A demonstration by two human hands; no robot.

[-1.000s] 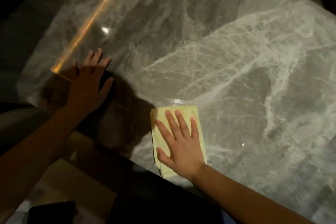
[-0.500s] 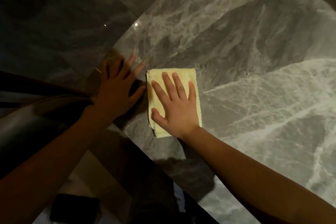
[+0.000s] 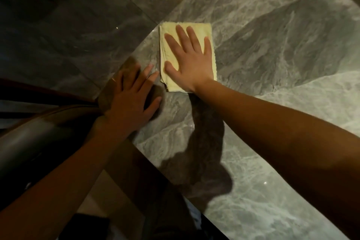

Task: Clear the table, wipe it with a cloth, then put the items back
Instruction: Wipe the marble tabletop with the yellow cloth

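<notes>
A folded pale yellow cloth [image 3: 206, 31] lies flat on the grey marble table [image 3: 282, 64], close to the table's left corner. My right hand [image 3: 190, 58] presses on the cloth with fingers straight and spread. My left hand [image 3: 130, 99] rests flat on the table at its left edge, just below and left of the cloth, fingers straight. No other items show on the tabletop.
The table's edge runs diagonally from the top centre down to the bottom right. Beyond it lies a dark marble floor [image 3: 78, 25]. A dark curved chair back [image 3: 39, 132] stands at the left, under my left forearm. My own shadow falls on the table near the front edge.
My right hand has slid the cloth away from me and leftward along the table edge toward the corner. My left hand has stayed flat on the edge, now below the cloth.
</notes>
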